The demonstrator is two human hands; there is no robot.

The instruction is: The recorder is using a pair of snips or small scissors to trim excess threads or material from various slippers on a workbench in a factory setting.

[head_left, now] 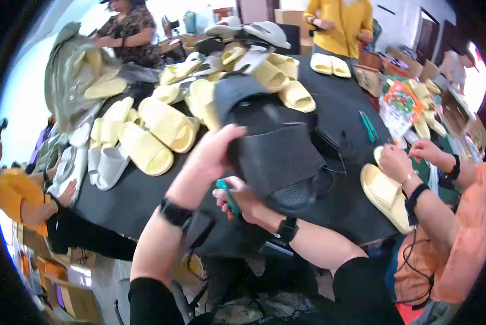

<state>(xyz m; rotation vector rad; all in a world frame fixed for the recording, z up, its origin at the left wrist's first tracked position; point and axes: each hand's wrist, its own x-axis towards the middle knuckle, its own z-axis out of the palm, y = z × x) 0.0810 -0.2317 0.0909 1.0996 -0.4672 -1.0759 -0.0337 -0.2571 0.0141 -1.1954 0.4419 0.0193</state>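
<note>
My left hand [221, 146] is closed on the edge of a black slide slipper [278, 157], lifted over the near part of the table and blurred by motion. My right hand [247, 201] lies just below it, fingers wrapped round a slim green hand tool [229, 197]; its tip is too blurred to tell its kind. Behind the held slipper a dark grey slipper [235, 93] shows; whether it is held too, I cannot tell. More black slipper parts [327, 142] appear to its right, partly hidden.
Cream slippers [145, 149] and grey ones [113, 165] are heaped on the dark table [343, 208]. Another green tool [369, 127] lies at right. A co-worker's hands [397, 162] work by a cream slipper [383, 195]; other people stand left and behind. An orange-white bag [401, 108] is at right.
</note>
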